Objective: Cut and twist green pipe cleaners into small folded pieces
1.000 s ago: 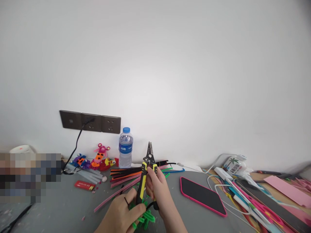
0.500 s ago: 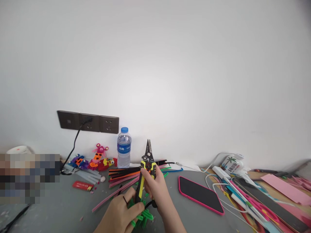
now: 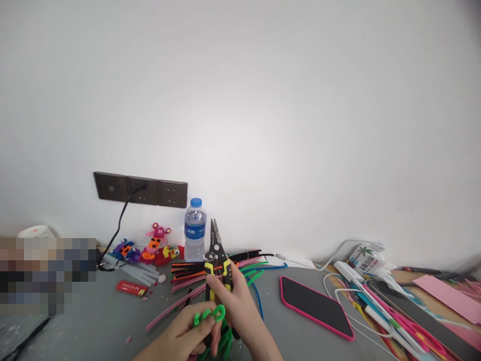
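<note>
Your left hand (image 3: pixel 188 331) now shows a curled green stem (image 3: pixel 205 314) above its fingers, which are clamped on it over the worktop's (image 3: pixel 97 326) near side; the piece seems to be shaped by fingers, with the pliers (image 3: pixel 217 263) idle. Compared with the earlier frame, the pliers, gripped in your right hand (image 3: pixel 240 301), are farther left, nearer the bottle (image 3: pixel 195 233) by the back edge.

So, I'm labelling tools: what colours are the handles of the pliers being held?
The pliers' handles are black and yellow, seen in the head view.
</note>
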Tool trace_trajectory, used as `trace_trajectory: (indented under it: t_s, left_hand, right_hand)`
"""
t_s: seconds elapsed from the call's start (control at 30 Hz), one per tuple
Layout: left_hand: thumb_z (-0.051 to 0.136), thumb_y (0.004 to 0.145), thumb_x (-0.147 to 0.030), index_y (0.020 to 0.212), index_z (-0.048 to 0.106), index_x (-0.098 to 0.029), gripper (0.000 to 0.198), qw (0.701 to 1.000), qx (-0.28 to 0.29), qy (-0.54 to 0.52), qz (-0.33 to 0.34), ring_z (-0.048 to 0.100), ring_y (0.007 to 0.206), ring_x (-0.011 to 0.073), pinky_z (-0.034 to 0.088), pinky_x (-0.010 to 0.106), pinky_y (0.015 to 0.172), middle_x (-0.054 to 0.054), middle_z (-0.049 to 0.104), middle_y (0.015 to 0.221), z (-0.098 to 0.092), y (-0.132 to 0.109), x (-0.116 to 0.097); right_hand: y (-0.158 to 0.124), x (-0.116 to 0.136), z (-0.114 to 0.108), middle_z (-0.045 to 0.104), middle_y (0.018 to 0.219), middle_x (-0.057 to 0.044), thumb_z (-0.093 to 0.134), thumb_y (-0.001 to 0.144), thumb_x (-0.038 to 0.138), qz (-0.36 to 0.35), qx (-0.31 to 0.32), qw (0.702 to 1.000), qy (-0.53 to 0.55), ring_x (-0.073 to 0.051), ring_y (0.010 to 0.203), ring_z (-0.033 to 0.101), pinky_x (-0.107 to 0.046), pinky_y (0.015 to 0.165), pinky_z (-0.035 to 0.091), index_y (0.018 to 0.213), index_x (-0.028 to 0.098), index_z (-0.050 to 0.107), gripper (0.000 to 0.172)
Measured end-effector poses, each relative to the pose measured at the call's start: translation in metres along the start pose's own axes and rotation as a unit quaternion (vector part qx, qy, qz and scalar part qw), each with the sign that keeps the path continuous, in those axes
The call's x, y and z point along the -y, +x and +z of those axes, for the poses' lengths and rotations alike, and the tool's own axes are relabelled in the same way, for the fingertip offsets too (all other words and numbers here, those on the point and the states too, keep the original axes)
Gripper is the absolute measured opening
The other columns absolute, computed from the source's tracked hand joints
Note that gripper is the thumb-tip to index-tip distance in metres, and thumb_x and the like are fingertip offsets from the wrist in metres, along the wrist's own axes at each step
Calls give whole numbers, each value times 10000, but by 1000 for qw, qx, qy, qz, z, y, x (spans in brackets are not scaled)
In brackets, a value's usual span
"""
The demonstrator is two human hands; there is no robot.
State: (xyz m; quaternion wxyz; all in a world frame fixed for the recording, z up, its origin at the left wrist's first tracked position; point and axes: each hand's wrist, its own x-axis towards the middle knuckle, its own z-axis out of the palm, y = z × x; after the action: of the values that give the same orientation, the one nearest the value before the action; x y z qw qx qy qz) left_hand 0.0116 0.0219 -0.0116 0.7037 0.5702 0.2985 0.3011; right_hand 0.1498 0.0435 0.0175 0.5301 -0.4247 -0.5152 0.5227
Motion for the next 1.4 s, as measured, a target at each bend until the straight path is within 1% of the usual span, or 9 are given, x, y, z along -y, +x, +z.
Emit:
trace_trajectory:
  t_s: [0.17, 0.3, 0.43, 0.57, 0.8, 1.03, 1.17, 1.3, 1.4]
  left_hand:
    - [481, 815, -686, 693, 530, -172, 530, 1000, 3, 13, -26, 256, 435, 65, 254, 203, 450, -40, 470, 590, 3, -3, -9]
    - [488, 771, -731, 687, 492, -189, 548, 999, -17, 37, -31, 296, 468, 85, 262, 199, 452, -29, 505, 587, 6, -2, -12]
    - [485, 716, -785, 690, 497, -190, 596, 998, -33, 45, -30, 310, 463, 87, 239, 203, 443, -25, 518, 567, 9, -4, -12]
    - [494, 716, -780, 690, 514, -182, 599, 997, -44, 50, -28, 324, 459, 87, 217, 209, 439, -22, 523, 544, 9, -4, -11]
    - [449, 791, -734, 686, 473, -191, 553, 999, 15, 45, 4, 273, 397, 71, 196, 208, 394, -42, 498, 508, 3, 3, -1]
    - [425, 804, -731, 668, 471, -190, 560, 998, 14, 58, 8, 269, 374, 68, 179, 205, 377, -43, 497, 489, 3, 3, -2]
    - [444, 792, -734, 690, 492, -190, 555, 998, -8, 59, -19, 280, 389, 75, 191, 202, 387, -40, 509, 496, 2, 2, -1]
    - [502, 786, -704, 707, 549, -182, 530, 998, -47, 35, -21, 342, 444, 93, 269, 202, 434, -30, 527, 531, 1, -1, 5]
    - [535, 787, -678, 815, 613, -180, 505, 997, -74, 6, -33, 411, 495, 111, 334, 208, 489, -27, 551, 581, -2, -3, 12]
  right_hand:
    - [-1, 4, 0, 684, 893, -38, 717, 745, 397, 4, 8, 1000, -17, -189, 804, 604, -254, 713, 488, 994, 182, 642, 337]
    - [-2, 2, 0, 668, 846, -23, 724, 739, 390, 4, 16, 1000, -12, -165, 735, 579, -238, 669, 477, 995, 183, 640, 339]
    - [-1, -2, 1, 652, 812, -13, 731, 729, 395, 13, 27, 1000, -2, -150, 691, 555, -218, 610, 457, 970, 186, 636, 332]
    - [-1, -3, 1, 627, 782, 9, 731, 735, 372, 25, 31, 999, 6, -124, 661, 526, -208, 617, 444, 980, 189, 628, 323]
    - [-2, -3, 2, 610, 756, 10, 745, 713, 368, 36, 24, 999, 6, -128, 661, 524, -219, 614, 447, 928, 181, 628, 308]
    - [-2, -2, 2, 623, 778, 4, 741, 715, 342, 45, 24, 999, 8, -132, 683, 547, -222, 635, 460, 924, 175, 621, 293]
    - [-2, -5, 1, 625, 785, 4, 740, 720, 340, 48, 32, 998, 2, -131, 688, 549, -227, 643, 461, 930, 166, 613, 301]
    - [0, -8, 0, 651, 832, -15, 741, 727, 378, 35, 35, 999, 3, -153, 732, 579, -244, 666, 475, 984, 168, 620, 353]
    - [3, -9, 0, 668, 844, -21, 736, 731, 420, 21, 30, 999, 30, -175, 782, 610, -257, 698, 484, 1004, 176, 630, 381]
